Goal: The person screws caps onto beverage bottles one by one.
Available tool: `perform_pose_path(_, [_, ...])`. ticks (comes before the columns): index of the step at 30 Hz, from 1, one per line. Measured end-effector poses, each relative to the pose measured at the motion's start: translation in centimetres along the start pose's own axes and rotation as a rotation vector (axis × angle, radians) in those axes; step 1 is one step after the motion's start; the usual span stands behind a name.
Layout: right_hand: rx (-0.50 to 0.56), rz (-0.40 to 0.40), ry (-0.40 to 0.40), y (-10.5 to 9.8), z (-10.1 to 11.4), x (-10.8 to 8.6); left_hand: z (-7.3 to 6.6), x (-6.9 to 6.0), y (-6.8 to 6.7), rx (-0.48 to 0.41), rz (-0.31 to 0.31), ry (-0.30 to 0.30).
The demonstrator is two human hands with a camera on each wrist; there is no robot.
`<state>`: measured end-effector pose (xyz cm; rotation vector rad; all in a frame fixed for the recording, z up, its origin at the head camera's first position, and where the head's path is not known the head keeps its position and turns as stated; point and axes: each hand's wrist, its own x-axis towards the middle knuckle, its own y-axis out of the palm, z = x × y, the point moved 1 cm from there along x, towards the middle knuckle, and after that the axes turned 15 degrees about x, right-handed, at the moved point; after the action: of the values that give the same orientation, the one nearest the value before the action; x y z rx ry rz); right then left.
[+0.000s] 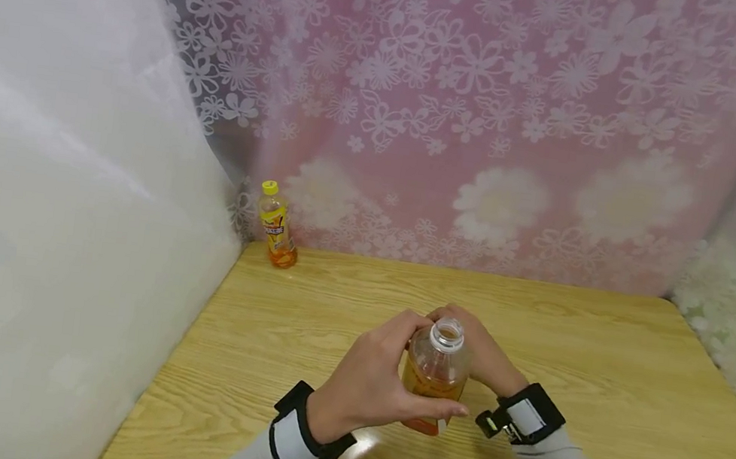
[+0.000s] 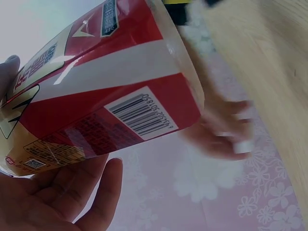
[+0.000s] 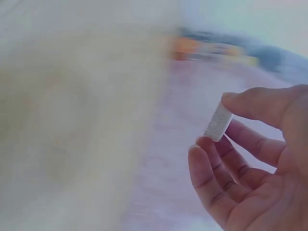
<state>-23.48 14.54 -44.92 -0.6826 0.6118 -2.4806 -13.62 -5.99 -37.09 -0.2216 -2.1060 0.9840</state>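
An uncapped clear bottle (image 1: 437, 366) with orange-brown liquid stands upright in the head view, its mouth facing up. My left hand (image 1: 374, 382) grips it from the left, thumb across the near side. The left wrist view shows its red and white label with a barcode (image 2: 142, 113) close up, my left fingers (image 2: 91, 192) around it. Behind the bottle, partly hidden by it, is my right hand (image 1: 480, 352). In the right wrist view my right hand (image 3: 260, 159) pinches a small white ridged cap (image 3: 219, 123) between thumb and fingers.
A second bottle (image 1: 278, 227) with a yellow cap and yellow label stands at the back left corner of the wooden table (image 1: 596, 377). A flowered pink curtain (image 1: 422, 114) hangs behind the table, with a white sheet (image 1: 59, 187) along the left side.
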Motion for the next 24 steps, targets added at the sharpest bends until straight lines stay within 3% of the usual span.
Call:
perform_pose_path(3, [-0.135,-0.030,0.040,-2.4,4.3,0.2,0.4,0.0,0.3,-0.011,0.014,-0.020])
perform_pose_path(6, [-0.180,-0.074,0.044,-4.7,8.4,-0.4,0.8,-0.1,0.6,-0.030,0.032,-0.030])
perform_pose_path(13, [-0.192,-0.123,-0.137,-7.4,15.8,-2.2,1.4,-0.2,1.2,-0.032,0.055,-0.036])
perform_pose_path(19, [-0.191,-0.069,-0.297,-6.9,18.6,-2.4,1.4,-0.3,1.5,-0.006,0.056,-0.036])
perform_pose_path(24, [-0.189,-0.033,-0.312,-6.1,18.4,-2.0,1.4,-0.4,2.1,0.009,0.058,-0.032])
